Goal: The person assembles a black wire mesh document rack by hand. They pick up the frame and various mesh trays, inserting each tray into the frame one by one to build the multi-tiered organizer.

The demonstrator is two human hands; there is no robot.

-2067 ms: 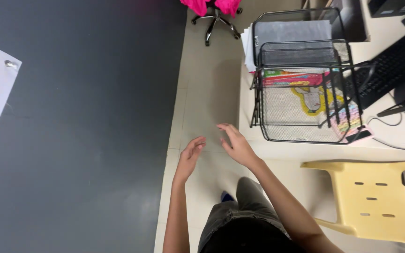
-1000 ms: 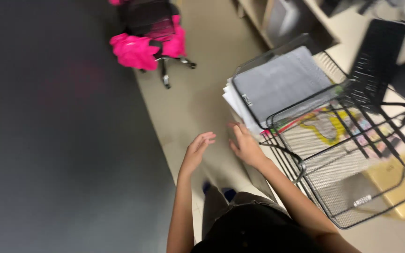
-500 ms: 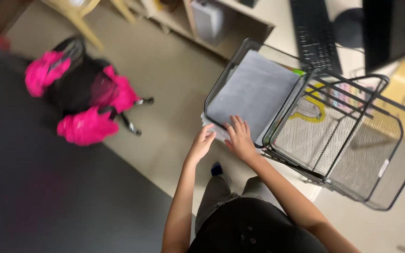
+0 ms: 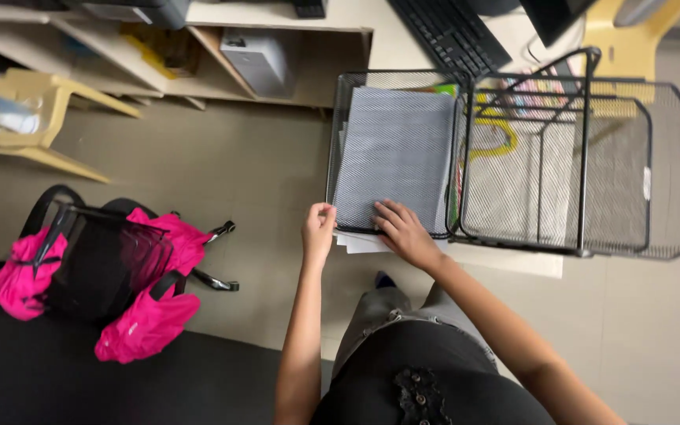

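- The left hand (image 4: 318, 232) sits at the near left corner of the black mesh tray (image 4: 338, 118), fingers curled at the tray's front rim; whether it pinches the rim or the paper below cannot be told.
- The right hand (image 4: 403, 230) lies palm down on the tray's front edge, fingers spread and loose, fingertips (image 4: 379, 211) on the grey mesh, not clenched around anything.
- The papers (image 4: 360, 244), white sheets, stick out from under the tray's front edge, between the two hands and just below the right hand's fingers; the right hand partly covers them.
- So the papers lie beneath both hands' level, touching or nearly touching the right palm; actual contact cannot be made out.
- The tray is the top level of a wire rack (image 4: 584, 157) standing at the edge of a desk (image 4: 513, 260); lower levels to the right hold coloured sheets.
- A keyboard (image 4: 450, 31) lies on the desk beyond the rack.
- A chair with pink cloth (image 4: 151, 315) stands on the floor to the left, well apart from the hands.
- A yellow chair (image 4: 41, 118) stands at the far left, near open shelves (image 4: 198, 47).
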